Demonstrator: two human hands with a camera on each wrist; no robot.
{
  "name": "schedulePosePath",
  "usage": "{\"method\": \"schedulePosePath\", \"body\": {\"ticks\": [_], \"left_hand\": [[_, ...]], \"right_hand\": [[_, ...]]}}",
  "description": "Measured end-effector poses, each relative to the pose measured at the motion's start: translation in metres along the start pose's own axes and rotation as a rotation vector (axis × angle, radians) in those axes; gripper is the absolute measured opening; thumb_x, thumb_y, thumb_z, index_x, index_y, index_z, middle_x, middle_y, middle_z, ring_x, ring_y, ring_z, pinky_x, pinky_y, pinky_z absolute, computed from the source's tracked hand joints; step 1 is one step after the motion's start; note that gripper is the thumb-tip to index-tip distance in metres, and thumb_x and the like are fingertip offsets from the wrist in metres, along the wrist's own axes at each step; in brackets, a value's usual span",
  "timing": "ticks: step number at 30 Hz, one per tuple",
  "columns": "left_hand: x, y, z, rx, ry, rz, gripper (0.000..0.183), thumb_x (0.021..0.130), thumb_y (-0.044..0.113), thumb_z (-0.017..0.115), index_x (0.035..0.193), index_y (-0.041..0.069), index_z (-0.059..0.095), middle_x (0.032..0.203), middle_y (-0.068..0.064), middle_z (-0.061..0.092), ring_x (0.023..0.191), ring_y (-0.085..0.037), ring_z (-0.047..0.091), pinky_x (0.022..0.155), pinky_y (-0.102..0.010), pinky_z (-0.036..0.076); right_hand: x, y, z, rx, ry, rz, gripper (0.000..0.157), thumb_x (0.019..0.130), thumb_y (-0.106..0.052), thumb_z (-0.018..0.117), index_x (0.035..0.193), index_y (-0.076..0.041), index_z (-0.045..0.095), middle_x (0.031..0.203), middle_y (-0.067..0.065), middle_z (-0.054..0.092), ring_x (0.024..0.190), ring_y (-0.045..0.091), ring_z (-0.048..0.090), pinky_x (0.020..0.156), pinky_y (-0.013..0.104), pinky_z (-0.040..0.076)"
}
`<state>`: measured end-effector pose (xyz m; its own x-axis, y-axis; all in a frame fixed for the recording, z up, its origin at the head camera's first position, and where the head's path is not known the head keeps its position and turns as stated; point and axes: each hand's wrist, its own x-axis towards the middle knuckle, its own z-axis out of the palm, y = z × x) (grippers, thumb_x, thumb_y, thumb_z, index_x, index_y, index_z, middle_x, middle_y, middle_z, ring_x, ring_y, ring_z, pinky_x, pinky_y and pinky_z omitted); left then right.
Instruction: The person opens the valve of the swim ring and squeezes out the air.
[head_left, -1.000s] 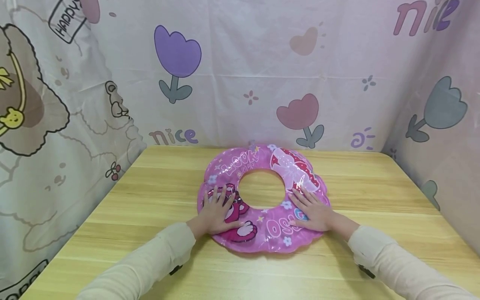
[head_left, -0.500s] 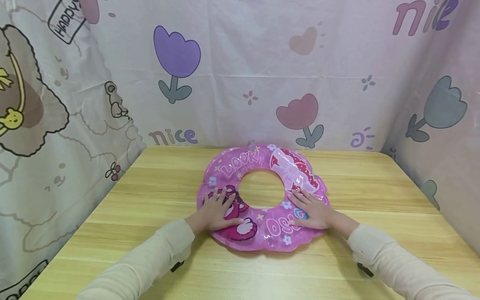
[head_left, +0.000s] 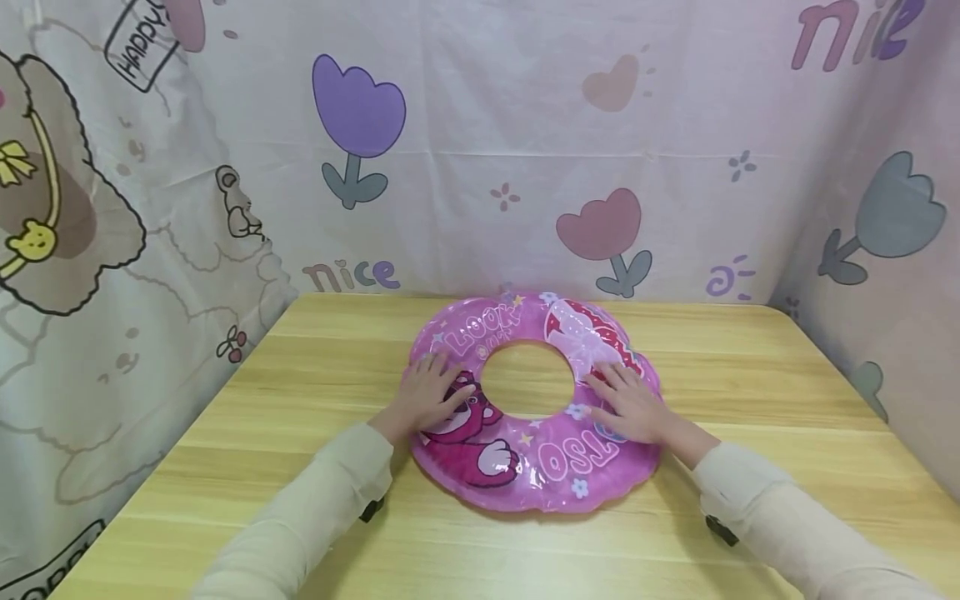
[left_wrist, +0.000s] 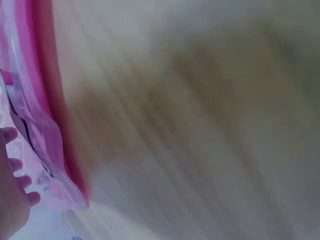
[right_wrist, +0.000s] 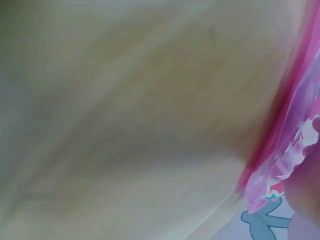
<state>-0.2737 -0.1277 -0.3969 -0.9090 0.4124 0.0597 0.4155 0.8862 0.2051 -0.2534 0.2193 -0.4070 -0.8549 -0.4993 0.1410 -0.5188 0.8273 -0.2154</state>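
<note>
A pink inflatable swim ring (head_left: 525, 483) lies flat on the wooden table, printed with a bear, flowers and white lettering. On its left side rests my left hand (head_left: 429, 393), fingers spread over the bear print. My right hand (head_left: 632, 407) lies on the ring's right side with straight, spread fingers. In the left wrist view the ring's puffed edge (left_wrist: 47, 135) runs down the left, fingertips just over it. The right wrist view catches the ring's edge (right_wrist: 280, 150) and part of my hand (right_wrist: 305, 187) at the far right.
The light wooden table (head_left: 247, 467) extends around the ring. A printed cloth (head_left: 465, 108) with tulips and hearts hangs behind the table's far edge, and similar cloth stands at the left and right sides.
My left hand has slid up the ring, away from me, showing more of the bear print. My right hand has shifted slightly upward. The ring looks a little fuller at the front.
</note>
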Motion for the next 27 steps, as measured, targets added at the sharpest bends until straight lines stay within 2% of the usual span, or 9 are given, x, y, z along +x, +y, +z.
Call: {"method": "schedulePosePath", "body": {"ticks": [4, 7, 16, 27], "left_hand": [[0.004, -0.003, 0.004, 0.044, -0.045, -0.026, 0.063, 0.096, 0.049, 0.035, 0.146, 0.012, 0.028, 0.154, -0.024, 0.004, 0.141, -0.046, -0.001, 0.114, -0.058, 0.004], [0.006, -0.004, 0.006, 0.066, -0.068, -0.031, 0.064, 0.096, 0.049, 0.034, 0.147, 0.012, 0.025, 0.153, -0.027, 0.000, 0.140, -0.047, -0.003, 0.114, -0.058, 0.005], [0.014, -0.005, 0.007, 0.102, -0.135, -0.042, 0.068, 0.095, 0.054, 0.032, 0.148, 0.012, 0.024, 0.153, -0.027, 0.008, 0.141, -0.047, 0.005, 0.116, -0.055, 0.007], [0.017, -0.003, -0.001, 0.099, -0.189, -0.065, 0.067, 0.094, 0.057, 0.031, 0.147, 0.015, 0.028, 0.152, -0.025, 0.020, 0.140, -0.045, 0.012, 0.115, -0.055, 0.011]], "right_hand": [[0.007, 0.002, 0.001, 0.005, -0.056, 0.103, 0.066, 0.093, -0.045, 0.045, 0.144, -0.006, 0.031, 0.152, 0.027, 0.013, 0.139, 0.049, 0.004, 0.111, 0.064, 0.004], [0.012, 0.002, 0.001, 0.015, -0.113, 0.157, 0.069, 0.094, -0.050, 0.040, 0.146, -0.007, 0.027, 0.153, 0.026, 0.007, 0.139, 0.048, -0.002, 0.111, 0.064, -0.001], [0.023, 0.006, 0.001, -0.013, -0.216, 0.205, 0.073, 0.094, -0.057, 0.032, 0.147, -0.008, 0.023, 0.154, 0.024, 0.007, 0.140, 0.046, -0.001, 0.111, 0.064, 0.000], [0.028, 0.008, 0.001, -0.009, -0.238, 0.203, 0.077, 0.093, -0.057, 0.036, 0.147, -0.006, 0.021, 0.153, 0.024, 0.015, 0.140, 0.047, 0.007, 0.112, 0.063, 0.005]]}}
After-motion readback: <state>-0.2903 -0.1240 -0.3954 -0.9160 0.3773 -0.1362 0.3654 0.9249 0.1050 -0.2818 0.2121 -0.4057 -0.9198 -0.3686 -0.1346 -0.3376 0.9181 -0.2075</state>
